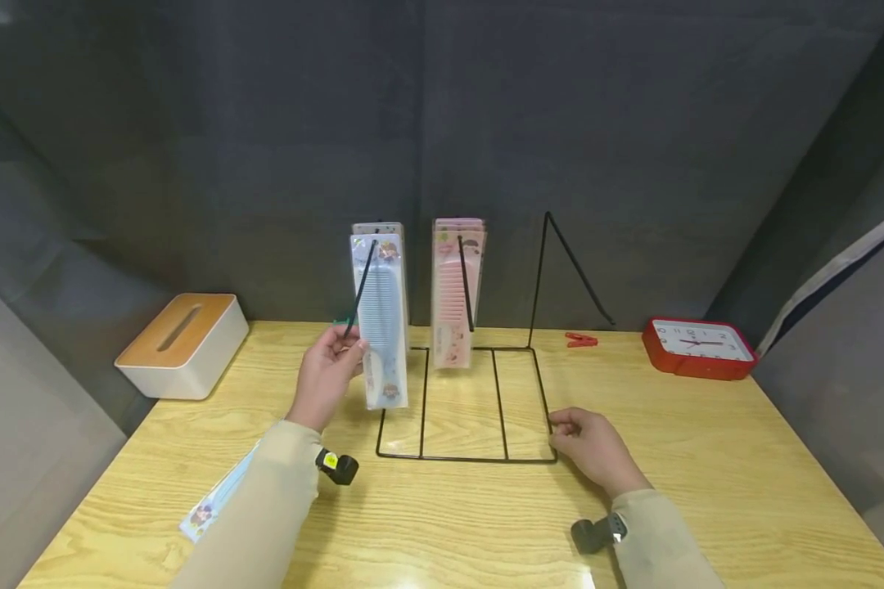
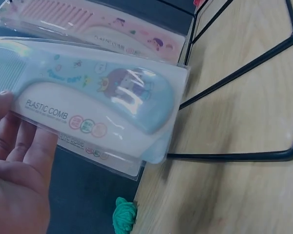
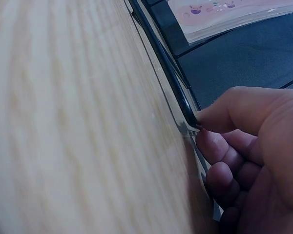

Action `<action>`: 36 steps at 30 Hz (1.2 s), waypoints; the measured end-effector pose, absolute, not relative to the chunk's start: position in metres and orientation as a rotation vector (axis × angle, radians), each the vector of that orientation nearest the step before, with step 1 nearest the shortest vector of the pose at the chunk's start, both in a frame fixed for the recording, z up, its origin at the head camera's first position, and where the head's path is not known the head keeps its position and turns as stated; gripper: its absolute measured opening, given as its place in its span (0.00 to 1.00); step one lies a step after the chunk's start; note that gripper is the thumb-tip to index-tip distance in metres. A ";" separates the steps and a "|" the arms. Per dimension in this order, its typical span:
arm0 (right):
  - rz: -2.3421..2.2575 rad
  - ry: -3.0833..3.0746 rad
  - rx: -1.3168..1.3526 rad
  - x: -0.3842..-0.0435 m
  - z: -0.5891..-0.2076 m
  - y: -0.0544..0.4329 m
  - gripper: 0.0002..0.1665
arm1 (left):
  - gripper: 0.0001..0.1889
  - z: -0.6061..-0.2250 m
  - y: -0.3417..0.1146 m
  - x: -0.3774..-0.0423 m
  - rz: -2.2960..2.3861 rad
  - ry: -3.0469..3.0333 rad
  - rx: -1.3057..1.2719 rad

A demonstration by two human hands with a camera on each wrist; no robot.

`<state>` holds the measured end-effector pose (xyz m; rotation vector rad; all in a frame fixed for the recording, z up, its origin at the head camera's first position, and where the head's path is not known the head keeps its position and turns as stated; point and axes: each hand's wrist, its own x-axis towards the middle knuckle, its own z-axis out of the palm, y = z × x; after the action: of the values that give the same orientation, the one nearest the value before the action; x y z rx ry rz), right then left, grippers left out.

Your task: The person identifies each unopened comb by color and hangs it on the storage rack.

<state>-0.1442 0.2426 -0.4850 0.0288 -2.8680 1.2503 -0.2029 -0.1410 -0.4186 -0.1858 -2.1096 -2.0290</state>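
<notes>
A black wire rack [image 1: 471, 460] stands on the table with three slanting hooks. On its left hook hangs a blue plastic comb in a clear pack [image 1: 385, 319], with another pack behind it. My left hand [image 1: 322, 372] holds this front pack by its left edge, thumb on the front in the left wrist view. Pink comb packs [image 1: 449, 303] hang on the middle hook; the right hook is bare. My right hand [image 1: 593, 446] pinches the front right corner of the rack's base between thumb and forefinger, its other fingers curled in the right wrist view.
Another blue comb pack [image 1: 214, 503] lies on the table, partly covered by my left sleeve. A wood-topped tissue box [image 1: 206, 360] stands at the left. At the right are a red clip [image 1: 580, 340] and a red clock [image 1: 700, 366]. Behind the rack sits a green object [image 2: 123, 215].
</notes>
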 end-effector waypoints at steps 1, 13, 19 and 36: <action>1.248 -2.868 0.028 -0.144 -0.485 0.243 0.19 | 0.12 -0.418 -0.141 -0.207 -2.016 -2.118 -0.179; 1.253 -2.862 0.025 -0.145 -0.486 0.243 0.19 | 0.11 -0.413 -0.135 -0.237 -1.906 -2.147 -0.093; 1.264 -2.867 0.013 -0.145 -0.487 0.243 0.19 | 0.12 -0.416 -0.135 -0.245 -1.828 -2.170 -0.033; 1.274 -2.873 -0.022 -0.144 -0.485 0.243 0.19 | 0.15 -0.425 -0.151 -0.232 -1.863 -2.182 -0.099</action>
<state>-0.1440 0.2428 -0.4853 -0.0224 -2.8727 1.2738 -0.2319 -0.1508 -0.4248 -0.0988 -2.1822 -1.8635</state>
